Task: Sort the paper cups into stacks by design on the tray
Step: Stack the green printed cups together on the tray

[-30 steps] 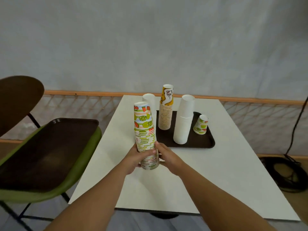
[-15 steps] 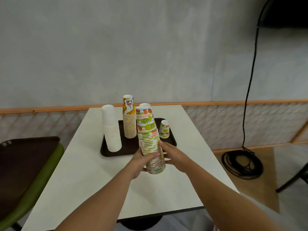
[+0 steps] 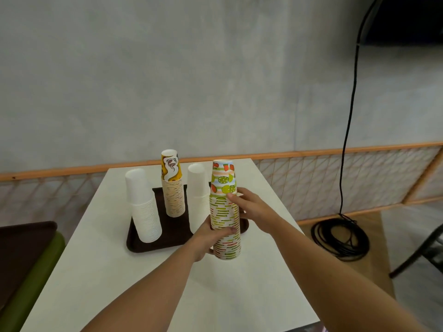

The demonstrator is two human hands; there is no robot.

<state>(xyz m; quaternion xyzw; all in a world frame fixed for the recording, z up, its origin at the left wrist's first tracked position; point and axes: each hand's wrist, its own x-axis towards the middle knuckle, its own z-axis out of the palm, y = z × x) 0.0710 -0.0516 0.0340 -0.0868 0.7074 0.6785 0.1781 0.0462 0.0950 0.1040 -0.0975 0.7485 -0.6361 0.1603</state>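
We see a white table point(image 3: 107, 271) bearing one dark brown tray point(image 3: 172, 233), just beyond our left hand point(image 3: 208, 238).

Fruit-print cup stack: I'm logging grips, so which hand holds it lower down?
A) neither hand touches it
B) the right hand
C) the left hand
C: the left hand wraps the lower part of the fruit-print stack, while the right hand holds it higher up, just below the top cup.
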